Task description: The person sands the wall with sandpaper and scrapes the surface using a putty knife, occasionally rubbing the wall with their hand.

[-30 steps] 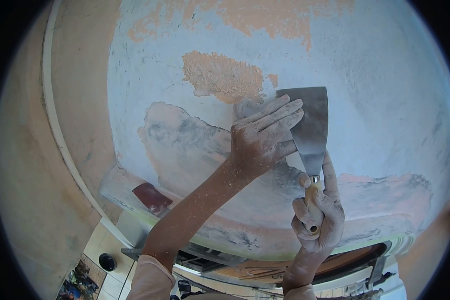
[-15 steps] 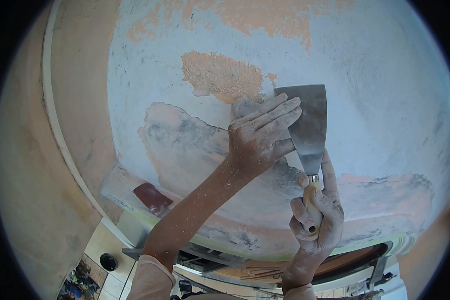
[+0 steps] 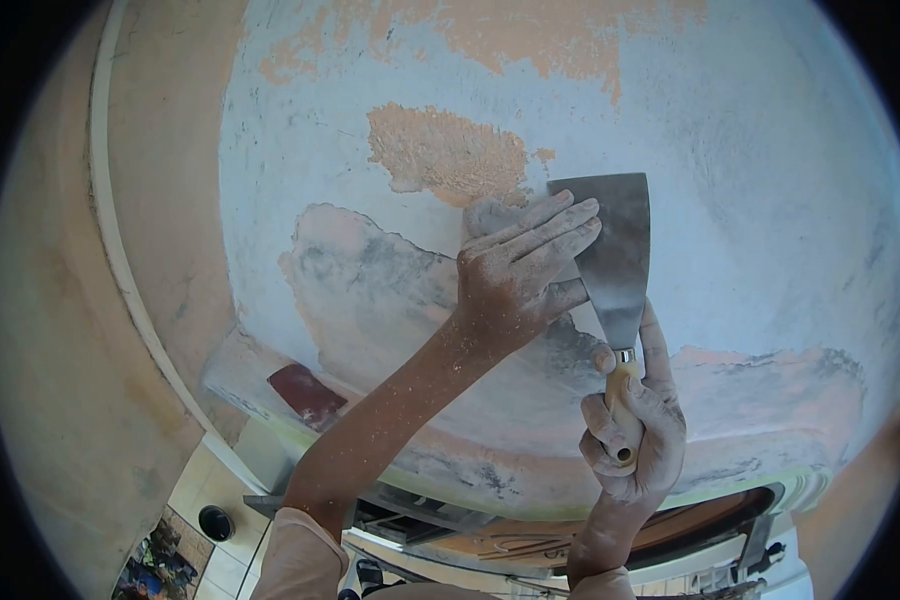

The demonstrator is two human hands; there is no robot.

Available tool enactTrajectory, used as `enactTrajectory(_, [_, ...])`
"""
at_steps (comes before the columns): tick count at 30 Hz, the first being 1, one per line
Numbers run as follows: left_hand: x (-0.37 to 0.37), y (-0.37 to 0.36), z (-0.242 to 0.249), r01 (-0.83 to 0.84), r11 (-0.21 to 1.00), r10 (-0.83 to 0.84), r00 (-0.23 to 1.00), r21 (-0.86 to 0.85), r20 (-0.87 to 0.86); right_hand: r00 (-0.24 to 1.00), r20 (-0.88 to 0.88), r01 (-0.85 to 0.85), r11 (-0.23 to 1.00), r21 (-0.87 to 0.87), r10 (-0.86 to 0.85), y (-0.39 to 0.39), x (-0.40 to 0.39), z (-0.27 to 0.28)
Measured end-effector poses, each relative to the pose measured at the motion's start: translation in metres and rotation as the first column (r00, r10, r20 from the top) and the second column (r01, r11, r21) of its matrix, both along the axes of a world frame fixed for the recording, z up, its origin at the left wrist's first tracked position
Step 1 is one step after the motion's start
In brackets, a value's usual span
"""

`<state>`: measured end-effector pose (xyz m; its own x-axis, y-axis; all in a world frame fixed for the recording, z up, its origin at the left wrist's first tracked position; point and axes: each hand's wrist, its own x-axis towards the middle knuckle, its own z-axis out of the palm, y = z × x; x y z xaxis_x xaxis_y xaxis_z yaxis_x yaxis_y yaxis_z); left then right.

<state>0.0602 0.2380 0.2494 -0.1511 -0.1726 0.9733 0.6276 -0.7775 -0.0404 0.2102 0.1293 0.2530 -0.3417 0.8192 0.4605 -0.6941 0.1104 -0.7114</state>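
Observation:
My right hand (image 3: 650, 430) wraps round the pale handle of a wide putty knife (image 3: 622, 235), its metal blade pointing up and away. The fingers of my left hand (image 3: 520, 255) are stretched out, with their tips against the left part of the blade. White dust coats both hands. Behind them is a pale blue painted surface (image 3: 770, 240) with peeled, patchy areas. Just past my left fingers lies a rough peach patch (image 3: 450, 150). A grey, smudged patch (image 3: 360, 270) with a ragged edge is partly hidden by my left forearm.
A dark red piece like sandpaper (image 3: 307, 394) rests on the ledge at left. Below are a black round container (image 3: 215, 522) on floor tiles and a dark-framed opening (image 3: 710, 525). A white pipe-like strip (image 3: 120, 265) runs down the left wall.
Both hands and the putty knife hold nearly the same pose. The view has shifted very slightly.

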Motion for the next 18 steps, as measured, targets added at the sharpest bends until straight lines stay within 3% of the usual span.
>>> enactTrajectory(5, [0.0,0.004,0.004,-0.008,1.0,0.007,0.998,0.018,0.069,0.994,0.081,0.077,0.997,0.005,-0.077,-0.003,-0.008,0.009])
enactTrajectory(8, [0.002,0.005,-0.004,0.035,0.999,-0.035,0.999,-0.001,0.005,0.998,0.05,0.039,0.999,0.023,-0.04,-0.001,0.001,-0.002])
enactTrajectory(11, [0.0,0.01,0.008,0.054,0.998,-0.057,0.994,0.037,0.088,0.998,0.061,0.029,0.999,0.026,-0.03,-0.001,-0.01,0.015])
enactTrajectory(18, [-0.005,0.003,0.007,-0.016,0.999,0.015,1.0,0.029,0.026,1.0,-0.009,-0.024,1.0,-0.002,0.024,0.0,-0.009,0.01])
